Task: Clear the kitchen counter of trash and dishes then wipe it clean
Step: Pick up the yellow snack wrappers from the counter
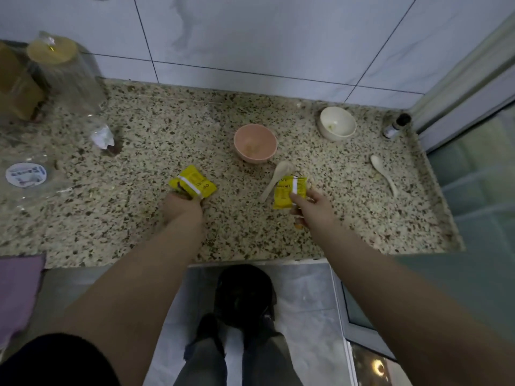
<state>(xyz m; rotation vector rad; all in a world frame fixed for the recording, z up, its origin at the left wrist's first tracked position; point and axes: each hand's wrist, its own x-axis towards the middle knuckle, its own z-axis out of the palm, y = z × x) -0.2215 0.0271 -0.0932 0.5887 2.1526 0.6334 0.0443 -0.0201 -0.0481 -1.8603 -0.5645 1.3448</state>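
Fingers of left hand (182, 206) pinch yellow packet (192, 181) on counter (348, 218) — right hand (312, 207) pinches second packet (289, 190) beside spoon (276, 179). Trash-clearing step underway. Next, likely: lift both, bin them — bowls remain.

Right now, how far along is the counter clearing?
Nothing looks cleared yet. In hand: the left hand grips one yellow packet, the right hand the other packet. Left: the pink bowl, white bowl, both spoons, then wiping.
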